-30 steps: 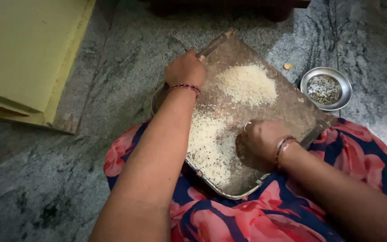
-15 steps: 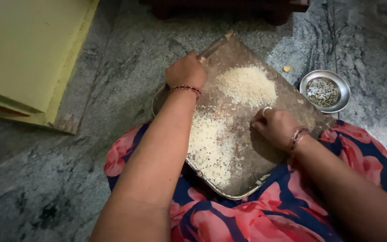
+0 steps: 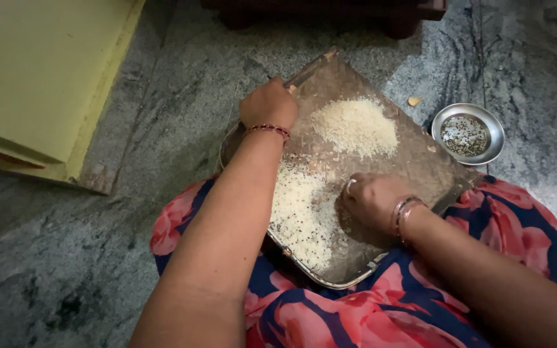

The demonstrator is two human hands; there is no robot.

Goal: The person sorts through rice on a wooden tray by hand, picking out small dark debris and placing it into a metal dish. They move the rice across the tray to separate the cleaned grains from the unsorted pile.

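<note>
**Rice tray: right hand drops back to the near heap**

Rice lies in two heaps on the flat metal tray (image 3: 420,164) across the person's lap: a clean far pile (image 3: 354,126) and a speckled near spread (image 3: 303,212). The right hand (image 3: 374,201), up by the middle of the tray half a second ago, has come back down beside the near spread, fingers curled, palm down on the metal; whether it pinches anything cannot be told. The left hand (image 3: 269,103) has not shifted, closed over the tray's far-left rim. A small steel bowl (image 3: 468,134) of dark bits sits just beside the tray. Sorting looks mid-way, judging by the heaps.
</note>
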